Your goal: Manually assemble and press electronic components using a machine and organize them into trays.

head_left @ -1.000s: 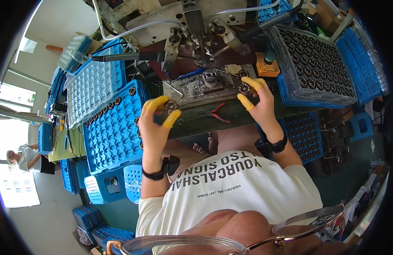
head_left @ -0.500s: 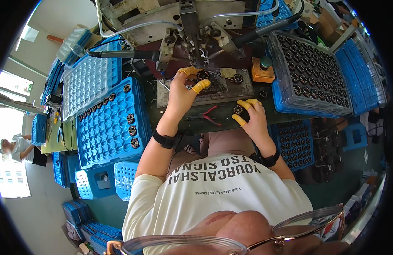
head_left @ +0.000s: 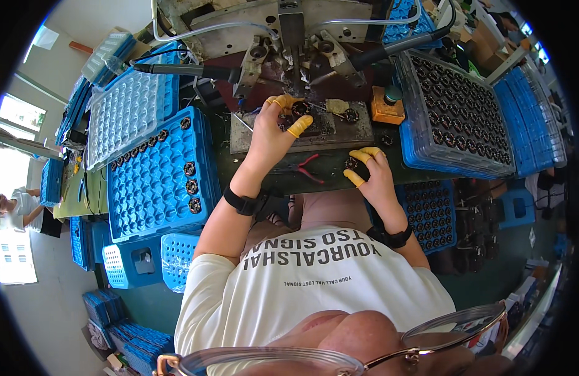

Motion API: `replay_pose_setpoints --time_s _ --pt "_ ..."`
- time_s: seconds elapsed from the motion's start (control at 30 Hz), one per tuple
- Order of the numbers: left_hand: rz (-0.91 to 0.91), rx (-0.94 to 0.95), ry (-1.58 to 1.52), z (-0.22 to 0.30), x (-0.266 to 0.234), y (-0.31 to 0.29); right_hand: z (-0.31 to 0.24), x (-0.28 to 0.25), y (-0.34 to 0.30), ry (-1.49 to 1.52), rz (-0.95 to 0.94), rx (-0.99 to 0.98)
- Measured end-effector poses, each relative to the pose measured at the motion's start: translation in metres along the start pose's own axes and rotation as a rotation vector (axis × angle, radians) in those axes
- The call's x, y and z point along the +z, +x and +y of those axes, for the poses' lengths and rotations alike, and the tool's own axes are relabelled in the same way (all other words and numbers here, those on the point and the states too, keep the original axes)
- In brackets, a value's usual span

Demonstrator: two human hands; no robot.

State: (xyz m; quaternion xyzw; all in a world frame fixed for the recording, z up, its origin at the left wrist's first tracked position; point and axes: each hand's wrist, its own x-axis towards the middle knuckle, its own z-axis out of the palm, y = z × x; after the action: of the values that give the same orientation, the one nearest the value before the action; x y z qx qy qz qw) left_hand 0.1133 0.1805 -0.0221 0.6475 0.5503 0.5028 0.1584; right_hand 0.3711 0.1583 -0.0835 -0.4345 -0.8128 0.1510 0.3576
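Beneath the machine's nozzles, my left hand (head_left: 272, 135) has yellow covers on its thumb and fingers. Its thumb and fingertips close around a small round motor stator (head_left: 301, 109) on the metal base plate (head_left: 258, 139). Nearer to me on the right, my right hand (head_left: 376, 178), also in yellow finger covers, pinches another dark stator (head_left: 351, 164) above the bench edge. A third stator (head_left: 351, 116) rests on the plate beside a yellowish pad (head_left: 337, 106). Between my hands lie red-handled pliers (head_left: 308, 168).
A metal machine (head_left: 291, 31) with angled black-handled tools stands ahead. At left is a blue tray (head_left: 155, 200) with several stators in its cells. Stacked full trays (head_left: 462, 106) stand at right, beside an orange box (head_left: 387, 106). Another person (head_left: 23, 210) sits far left.
The whole view has shifted slightly. Both hands keep nearly the same places and grips on their stators.
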Motion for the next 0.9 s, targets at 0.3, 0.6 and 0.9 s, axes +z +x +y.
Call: replay_pose_setpoints --time_s 0.3,0.6,0.9 --pt "0.042 0.063 0.09 0.007 -0.005 -0.007 0.003 -0.032 0.066 -0.199 0.372 -0.131" --pt "-0.228 0.036 0.329 0.045 -0.116 -0.056 0.033 -0.033 0.09 -0.434 0.315 -0.079" --pt "-0.193 -0.315 0.785 -0.081 -0.234 -0.002 0.02 -0.041 0.087 -0.217 0.302 -0.162"
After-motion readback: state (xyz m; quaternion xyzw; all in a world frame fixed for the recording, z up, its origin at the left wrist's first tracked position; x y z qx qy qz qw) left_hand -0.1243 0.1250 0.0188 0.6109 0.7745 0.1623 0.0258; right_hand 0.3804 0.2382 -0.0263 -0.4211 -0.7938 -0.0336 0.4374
